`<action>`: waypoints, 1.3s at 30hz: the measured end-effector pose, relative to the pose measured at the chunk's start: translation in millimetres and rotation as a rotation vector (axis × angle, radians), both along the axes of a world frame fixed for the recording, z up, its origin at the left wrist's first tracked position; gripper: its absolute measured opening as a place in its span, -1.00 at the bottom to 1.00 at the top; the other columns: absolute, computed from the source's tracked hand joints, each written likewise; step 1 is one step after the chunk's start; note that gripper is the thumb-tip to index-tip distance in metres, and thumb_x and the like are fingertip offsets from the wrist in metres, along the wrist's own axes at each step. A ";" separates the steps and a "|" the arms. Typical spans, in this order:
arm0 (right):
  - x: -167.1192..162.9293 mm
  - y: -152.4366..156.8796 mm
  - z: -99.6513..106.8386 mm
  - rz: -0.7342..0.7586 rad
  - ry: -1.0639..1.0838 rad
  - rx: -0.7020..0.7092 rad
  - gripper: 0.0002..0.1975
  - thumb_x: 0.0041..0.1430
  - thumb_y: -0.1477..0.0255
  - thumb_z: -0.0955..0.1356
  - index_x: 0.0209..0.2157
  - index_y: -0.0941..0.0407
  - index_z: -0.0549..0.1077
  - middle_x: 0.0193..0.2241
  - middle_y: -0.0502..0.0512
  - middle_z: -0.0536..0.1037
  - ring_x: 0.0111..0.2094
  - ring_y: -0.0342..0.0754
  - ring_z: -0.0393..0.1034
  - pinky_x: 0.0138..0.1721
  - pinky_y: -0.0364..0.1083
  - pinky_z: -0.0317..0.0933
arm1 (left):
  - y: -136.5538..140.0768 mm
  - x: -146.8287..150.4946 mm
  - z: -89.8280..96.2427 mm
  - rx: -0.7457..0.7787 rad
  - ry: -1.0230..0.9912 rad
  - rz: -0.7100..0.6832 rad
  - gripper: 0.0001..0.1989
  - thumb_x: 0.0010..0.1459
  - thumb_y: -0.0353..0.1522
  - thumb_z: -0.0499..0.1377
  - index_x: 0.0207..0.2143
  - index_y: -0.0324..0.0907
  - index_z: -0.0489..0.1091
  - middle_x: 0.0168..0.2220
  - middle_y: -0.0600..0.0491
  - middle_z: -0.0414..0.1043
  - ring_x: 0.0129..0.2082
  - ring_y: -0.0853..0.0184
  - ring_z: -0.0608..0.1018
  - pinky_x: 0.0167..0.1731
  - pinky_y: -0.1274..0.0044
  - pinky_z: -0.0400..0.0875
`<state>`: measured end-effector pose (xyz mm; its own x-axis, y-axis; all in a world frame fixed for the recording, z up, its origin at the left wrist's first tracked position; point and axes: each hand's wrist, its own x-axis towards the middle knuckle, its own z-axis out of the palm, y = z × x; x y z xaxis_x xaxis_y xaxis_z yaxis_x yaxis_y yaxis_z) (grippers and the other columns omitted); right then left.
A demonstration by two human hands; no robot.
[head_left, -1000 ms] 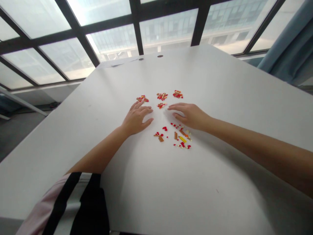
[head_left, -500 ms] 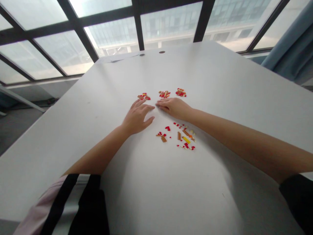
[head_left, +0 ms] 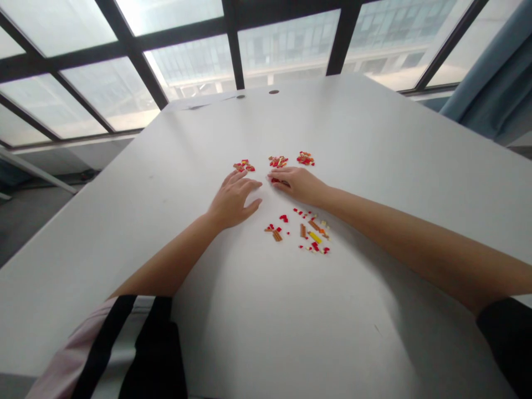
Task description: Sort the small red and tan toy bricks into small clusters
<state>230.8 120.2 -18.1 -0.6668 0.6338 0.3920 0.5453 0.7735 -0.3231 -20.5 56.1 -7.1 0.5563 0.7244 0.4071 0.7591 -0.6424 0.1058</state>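
Note:
My left hand (head_left: 235, 200) rests on the white table (head_left: 266, 310), fingers spread and thumb apart, holding nothing. Its fingertips reach close to the left pile of small red and tan building bricks (head_left: 244, 165). Palm down, my right hand (head_left: 300, 184) lies with fingers stretched forward just in front of the middle brick pile (head_left: 277, 162). A few red bricks (head_left: 275, 180) show beneath its fingers, between them and the thumb; the rest there is hidden. Nearer me, a loose spread of red, cream and tan bricks surrounds a yellow brick (head_left: 315, 237).
Another brick pile (head_left: 306, 159) sits beyond my right hand. A small group of tan and red bricks (head_left: 276, 235) lies left of the yellow one. Windows (head_left: 286, 47) stand behind the table's far edge, and a blue curtain (head_left: 494, 83) hangs at the right.
My right hand's fingertips have drawn back slightly to the right, and red bricks now show under them. My left hand stays in place. The view has tipped slightly.

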 end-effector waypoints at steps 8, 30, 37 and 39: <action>-4.6 -0.1 1.4 0.063 0.016 -0.006 -0.60 0.47 0.38 0.23 0.07 0.08 0.67 0.01 0.21 0.71 0.02 0.04 0.60 0.17 0.09 0.41 | -2.1 1.5 2.9 -0.024 0.002 0.001 -0.66 0.36 -0.25 0.19 0.13 -0.14 0.47 0.16 -0.15 0.59 0.41 -0.05 0.40 0.45 -0.03 0.16; -8.5 -3.9 5.7 0.012 -0.117 0.029 -0.64 0.45 0.43 0.23 -0.01 0.14 0.66 -0.02 0.28 0.71 0.00 0.09 0.59 0.13 0.08 0.41 | -1.0 -0.7 1.2 -0.021 -0.012 -0.003 -0.65 0.36 -0.24 0.18 0.13 -0.14 0.47 0.15 -0.14 0.59 0.39 -0.07 0.42 0.44 -0.02 0.18; -6.7 -4.1 10.0 0.018 -0.099 0.019 -0.61 0.42 0.44 0.23 -0.03 0.16 0.69 -0.04 0.27 0.73 -0.01 0.10 0.61 0.13 0.10 0.41 | -0.8 -0.4 2.2 -0.026 -0.009 -0.007 -0.65 0.36 -0.24 0.18 0.13 -0.17 0.47 0.15 -0.15 0.59 0.39 -0.09 0.42 0.44 -0.01 0.19; -5.3 -4.0 11.5 0.034 -0.085 0.010 -0.61 0.40 0.43 0.25 0.00 0.15 0.69 -0.01 0.25 0.73 0.00 0.09 0.62 0.14 0.09 0.42 | -1.0 -0.4 2.3 -0.031 -0.013 -0.007 -0.65 0.36 -0.25 0.18 0.12 -0.15 0.47 0.15 -0.15 0.59 0.38 -0.08 0.42 0.43 -0.01 0.19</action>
<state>225.5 116.2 -6.5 -0.7191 0.6063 0.3394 0.5438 0.7952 -0.2684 -20.9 55.1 -4.8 0.5566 0.7327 0.3916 0.7529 -0.6441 0.1352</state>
